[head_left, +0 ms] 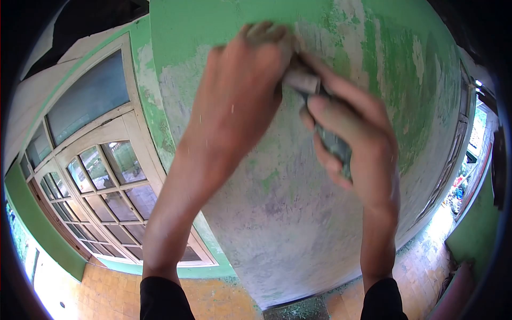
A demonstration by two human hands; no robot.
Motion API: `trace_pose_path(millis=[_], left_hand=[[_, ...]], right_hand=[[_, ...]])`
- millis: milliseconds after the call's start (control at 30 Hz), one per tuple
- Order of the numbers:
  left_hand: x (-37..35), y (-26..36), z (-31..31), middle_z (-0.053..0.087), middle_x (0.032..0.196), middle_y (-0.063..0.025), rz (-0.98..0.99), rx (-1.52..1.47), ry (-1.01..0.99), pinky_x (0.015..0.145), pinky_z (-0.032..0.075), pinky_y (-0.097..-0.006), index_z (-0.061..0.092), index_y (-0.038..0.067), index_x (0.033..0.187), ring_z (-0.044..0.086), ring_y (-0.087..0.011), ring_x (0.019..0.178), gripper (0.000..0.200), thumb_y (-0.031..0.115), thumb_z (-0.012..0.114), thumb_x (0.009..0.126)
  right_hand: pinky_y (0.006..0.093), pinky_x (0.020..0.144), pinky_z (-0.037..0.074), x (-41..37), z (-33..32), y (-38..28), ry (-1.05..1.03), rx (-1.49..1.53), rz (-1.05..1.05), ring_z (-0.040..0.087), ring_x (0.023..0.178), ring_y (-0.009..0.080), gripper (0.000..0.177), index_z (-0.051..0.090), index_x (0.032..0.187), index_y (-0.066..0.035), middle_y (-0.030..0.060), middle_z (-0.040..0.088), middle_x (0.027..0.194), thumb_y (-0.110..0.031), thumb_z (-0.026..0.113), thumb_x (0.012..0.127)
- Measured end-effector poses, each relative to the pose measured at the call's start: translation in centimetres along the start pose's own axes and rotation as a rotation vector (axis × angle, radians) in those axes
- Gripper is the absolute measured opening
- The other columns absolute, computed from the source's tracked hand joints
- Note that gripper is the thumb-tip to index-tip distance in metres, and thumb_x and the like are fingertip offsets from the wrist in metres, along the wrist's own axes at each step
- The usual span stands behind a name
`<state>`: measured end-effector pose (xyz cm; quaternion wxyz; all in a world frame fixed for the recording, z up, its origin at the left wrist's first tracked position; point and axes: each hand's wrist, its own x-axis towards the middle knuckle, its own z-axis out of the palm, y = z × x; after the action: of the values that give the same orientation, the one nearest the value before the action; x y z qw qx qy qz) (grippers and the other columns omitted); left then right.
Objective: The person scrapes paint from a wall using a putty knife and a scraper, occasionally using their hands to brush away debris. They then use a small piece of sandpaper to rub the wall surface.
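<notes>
Both my hands are raised against a wall whose green paint is partly stripped to a grey, patchy surface. My right hand is wrapped round the dark green handle of a scraper-like tool, its thumb along the top near a greyish block-like part. Up and to the left, my left hand is bent over the upper end of the tool, fingers curled and blurred. The tool's working edge and what the left fingers press on are hidden behind that hand.
White-framed glass doors stand at the left, beneath a transom window. Yellowish floor tiles run below, with green paint flakes at the wall's foot. A bright opening shows at the right.
</notes>
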<state>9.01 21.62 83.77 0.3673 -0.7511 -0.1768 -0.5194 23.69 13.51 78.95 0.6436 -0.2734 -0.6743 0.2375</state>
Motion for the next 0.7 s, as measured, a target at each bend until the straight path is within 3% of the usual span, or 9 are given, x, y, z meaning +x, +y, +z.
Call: trace_pose_path(millis=[33,200,333,400,700], left_hand=[[0.9,-0.2,-0.3,0.068,0.130,-0.0173,-0.053,0.014,-0.086,0.106,0.053,-0.0455,0.071,0.004,0.123,0.062,-0.0376,0.125,0.058,-0.015,0.062,0.069],[-2.7,1.5,0.4,0.068,0.129,-0.0179,0.071,0.045,0.029,0.104,0.054,-0.0458,0.071,0.002,0.119,0.061,-0.0384,0.126,0.055,-0.017,0.060,0.069],[-0.5,0.6,0.1,0.067,0.133,-0.0177,0.034,0.070,-0.055,0.107,0.052,-0.0465,0.071,0.003,0.120,0.059,-0.0386,0.129,0.058,-0.018,0.061,0.068],[-0.7,0.4,0.6,0.069,0.099,-0.0188,0.161,0.080,0.064,0.088,0.059,-0.0430,0.066,-0.004,0.092,0.068,-0.0366,0.106,0.020,-0.010,0.065,0.073],[0.8,0.1,1.8,0.069,0.097,-0.0182,0.174,0.027,0.109,0.083,0.058,-0.0438,0.067,-0.002,0.088,0.068,-0.0370,0.100,0.015,-0.009,0.065,0.074]], right_hand=[[0.0206,0.036,0.027,0.5,0.1,-0.3,0.024,0.023,0.006,0.042,0.045,0.0035,0.057,0.049,0.152,-0.002,0.0035,0.058,0.083,-0.017,0.052,0.098],[0.0206,0.035,0.027,-2.3,-0.1,1.0,0.001,0.049,0.097,0.042,0.045,0.0036,0.056,0.050,0.152,-0.004,0.0053,0.060,0.085,-0.019,0.054,0.098],[0.0204,0.035,0.026,-0.4,-0.4,-0.2,0.016,0.037,0.058,0.042,0.045,0.0036,0.057,0.050,0.152,-0.003,0.0055,0.060,0.086,-0.020,0.054,0.098],[0.0204,0.035,0.026,-0.5,-0.3,0.2,0.042,0.029,0.067,0.042,0.045,0.0035,0.057,0.050,0.152,-0.004,0.0054,0.060,0.087,-0.020,0.053,0.098],[0.0198,0.034,0.026,0.2,-1.2,0.0,0.075,0.046,0.057,0.042,0.046,0.0029,0.055,0.051,0.151,-0.005,0.0045,0.060,0.088,-0.021,0.055,0.098]])
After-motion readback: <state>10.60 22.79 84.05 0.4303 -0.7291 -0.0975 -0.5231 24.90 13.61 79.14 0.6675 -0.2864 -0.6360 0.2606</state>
